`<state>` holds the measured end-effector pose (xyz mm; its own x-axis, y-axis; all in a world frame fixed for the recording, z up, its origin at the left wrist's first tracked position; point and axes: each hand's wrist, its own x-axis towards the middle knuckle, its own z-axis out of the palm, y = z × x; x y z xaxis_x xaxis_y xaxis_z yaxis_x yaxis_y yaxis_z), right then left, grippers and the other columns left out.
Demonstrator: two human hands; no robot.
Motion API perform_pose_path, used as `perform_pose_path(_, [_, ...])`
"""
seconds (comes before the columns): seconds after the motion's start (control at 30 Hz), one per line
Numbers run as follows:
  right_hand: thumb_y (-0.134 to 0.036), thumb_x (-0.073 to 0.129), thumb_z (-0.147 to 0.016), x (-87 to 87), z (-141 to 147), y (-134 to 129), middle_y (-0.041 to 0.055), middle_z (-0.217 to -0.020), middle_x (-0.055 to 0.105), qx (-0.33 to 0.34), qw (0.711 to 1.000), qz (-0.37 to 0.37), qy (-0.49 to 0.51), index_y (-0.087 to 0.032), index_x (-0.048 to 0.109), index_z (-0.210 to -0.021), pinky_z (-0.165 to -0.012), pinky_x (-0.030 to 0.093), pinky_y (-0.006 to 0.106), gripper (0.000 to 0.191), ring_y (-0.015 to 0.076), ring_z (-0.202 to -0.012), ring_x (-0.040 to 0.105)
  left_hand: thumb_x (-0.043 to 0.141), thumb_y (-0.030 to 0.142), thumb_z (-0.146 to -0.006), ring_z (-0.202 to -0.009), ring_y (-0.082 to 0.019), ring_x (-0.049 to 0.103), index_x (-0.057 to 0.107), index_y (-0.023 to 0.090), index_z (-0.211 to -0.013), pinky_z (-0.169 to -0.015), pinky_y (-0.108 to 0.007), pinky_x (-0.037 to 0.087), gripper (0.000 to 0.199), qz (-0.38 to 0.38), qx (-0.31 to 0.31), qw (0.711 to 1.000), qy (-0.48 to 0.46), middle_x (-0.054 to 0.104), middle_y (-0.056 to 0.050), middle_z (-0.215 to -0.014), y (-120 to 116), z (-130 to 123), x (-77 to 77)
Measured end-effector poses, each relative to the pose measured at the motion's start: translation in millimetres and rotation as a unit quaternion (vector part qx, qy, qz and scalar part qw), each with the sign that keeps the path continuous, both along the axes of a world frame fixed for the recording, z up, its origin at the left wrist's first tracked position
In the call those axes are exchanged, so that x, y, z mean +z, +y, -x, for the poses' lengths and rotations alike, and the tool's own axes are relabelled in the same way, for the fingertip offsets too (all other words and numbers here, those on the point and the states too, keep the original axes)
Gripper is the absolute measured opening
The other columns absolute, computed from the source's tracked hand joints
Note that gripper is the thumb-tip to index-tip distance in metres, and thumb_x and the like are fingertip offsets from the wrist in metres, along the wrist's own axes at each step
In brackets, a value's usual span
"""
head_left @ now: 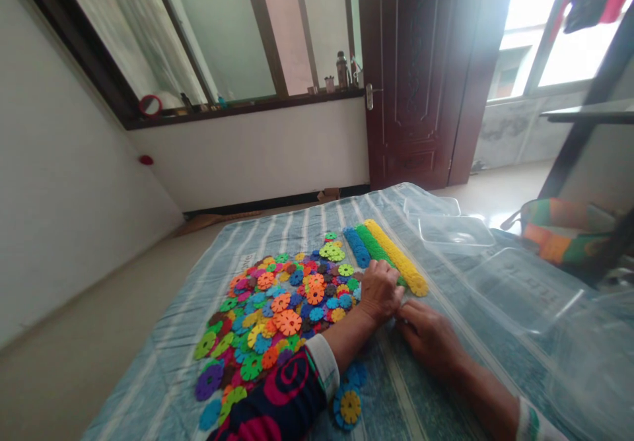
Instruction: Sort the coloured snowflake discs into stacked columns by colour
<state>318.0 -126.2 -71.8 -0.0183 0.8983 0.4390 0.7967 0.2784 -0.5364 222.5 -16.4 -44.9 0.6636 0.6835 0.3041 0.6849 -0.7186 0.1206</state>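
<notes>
Left hand (380, 290) and right hand (432, 337) curl, their grip hidden, at the near end of the green plastic-disc row (372, 241), laid right of the multicoloured plastic-disc heap (281, 303), seemingly to separate colours.

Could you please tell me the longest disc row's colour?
The longest disc row is yellow, in the head view.

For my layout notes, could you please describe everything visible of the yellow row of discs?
The yellow row is a long, straight run of thin, plastic-looking discs, overlapping, with a notched rim showing on the nearest one. It lies on the striped cloth, right of the green row and alongside it; whether the two touch is unclear. The left hand and right hand are near its closer end, apparently without touching it.
</notes>
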Motion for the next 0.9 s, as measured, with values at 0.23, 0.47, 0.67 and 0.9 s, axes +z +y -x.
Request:
perform_pose_path(0.23, [-0.014,0.044,-0.085,1.3,0,-1,0.0036,-0.079,0.061,0.001,0.999,0.026,-0.019,-0.02,0.06,-0.075,-0.068,0.042,0.027,0.02,0.0166,-0.076,0.057,0.059,0.03,-0.083,-0.094,-0.021,0.054,0.068,0.018,-0.089,-0.09,-0.033,0.041,0.016,-0.016,0.017,1.0,-0.016,0.065,-0.007,-0.093,8,24,15.5])
perform_pose_path(0.47, [-0.016,0.044,-0.088,2.7,0,-3,0.0036,-0.081,0.061,-0.002,0.999,0.046,-0.027,-0.019,0.062,-0.078,-0.07,0.041,0.027,0.021,0.0169,-0.078,0.058,0.05,0.016,-0.08,-0.09,-0.021,0.062,0.07,0.018,-0.078,-0.081,-0.029,0.044,0.021,0.042,0.225,0.972,0.058,0.069,-0.007,-0.089,57,139,62.9])
perform_pose_path(0.67, [-0.019,0.044,-0.089,-0.6,-1,-3,0.0036,-0.082,0.06,-0.003,0.999,0.045,-0.021,-0.019,0.063,-0.08,-0.071,0.041,0.027,0.021,0.0175,-0.079,0.058,0.056,0.018,-0.073,-0.078,-0.018,0.065,0.073,0.021,-0.086,-0.067,-0.023,0.045,0.021,0.109,0.264,0.955,0.073,0.071,0.0,-0.079,75,193,58.7])
perform_pose_path(0.9, [-0.021,0.044,-0.089,-1.6,-3,-3,0.0036,-0.082,0.06,0.008,0.998,0.054,-0.015,-0.019,0.062,-0.079,-0.071,0.041,0.028,0.021,0.0176,-0.079,0.059,0.062,0.019,-0.067,-0.086,-0.019,0.065,0.071,0.025,-0.1,-0.072,-0.024,0.045,0.035,0.139,0.255,0.955,0.062,0.073,0.001,-0.088,81,192,43.8])
